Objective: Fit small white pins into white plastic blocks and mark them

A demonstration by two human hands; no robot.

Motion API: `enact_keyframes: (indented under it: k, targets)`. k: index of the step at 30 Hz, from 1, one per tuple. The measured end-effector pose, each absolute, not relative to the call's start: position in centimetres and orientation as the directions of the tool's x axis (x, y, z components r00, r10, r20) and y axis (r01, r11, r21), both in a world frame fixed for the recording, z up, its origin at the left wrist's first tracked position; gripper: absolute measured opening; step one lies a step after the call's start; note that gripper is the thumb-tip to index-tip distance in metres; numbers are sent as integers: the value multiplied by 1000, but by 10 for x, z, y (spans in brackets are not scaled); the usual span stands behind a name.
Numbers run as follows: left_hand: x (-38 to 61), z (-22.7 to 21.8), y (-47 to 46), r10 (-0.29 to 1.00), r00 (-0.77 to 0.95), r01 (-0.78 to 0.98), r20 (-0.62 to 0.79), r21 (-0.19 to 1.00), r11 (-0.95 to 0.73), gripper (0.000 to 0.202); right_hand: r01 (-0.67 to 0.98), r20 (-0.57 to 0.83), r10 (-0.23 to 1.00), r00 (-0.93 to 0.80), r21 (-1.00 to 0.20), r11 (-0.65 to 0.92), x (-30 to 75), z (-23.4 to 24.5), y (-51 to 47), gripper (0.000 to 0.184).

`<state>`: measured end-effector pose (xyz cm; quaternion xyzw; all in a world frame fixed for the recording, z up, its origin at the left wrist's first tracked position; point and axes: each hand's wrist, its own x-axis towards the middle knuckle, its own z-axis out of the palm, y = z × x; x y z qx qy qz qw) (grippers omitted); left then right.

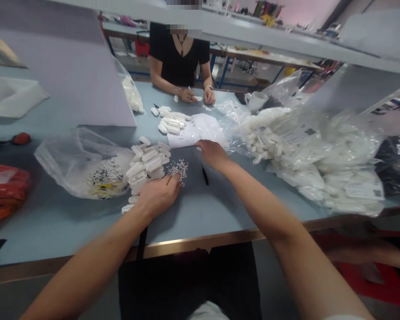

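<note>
- My left hand (158, 194) is back up, its fingers (175, 178) bent and bunched together.
- My right hand (213, 154) reaches farther forward, fingers curled.
- My bare forearms (263, 204) slant inward.

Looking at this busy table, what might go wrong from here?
The loose little white pieces lie right by the left hand, so a careless sweep might scatter them. The white blocks are heaped unevenly beside that same hand and could slide if bumped. The slim black stick lies near the right hand and might get knocked away.
</note>
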<state>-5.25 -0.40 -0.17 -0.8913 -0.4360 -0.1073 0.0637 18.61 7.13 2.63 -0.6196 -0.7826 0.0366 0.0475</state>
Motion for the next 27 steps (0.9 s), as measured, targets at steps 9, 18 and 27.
enact_keyframes:
  k: [9,18,27]
  targets:
    - [-55,-1,-2,774,600,793,201,-21,-609,42,997,-117,993,-22,70,31,208,29,108,28]
    - [-54,-5,-2,780,595,795,193,-1,-607,44,989,56,997,-57,-135,64,208,32,98,35]
    - [-54,-4,-5,764,563,793,316,55,-607,38,-170,60,998,-36,-984,53,180,19,14,42]
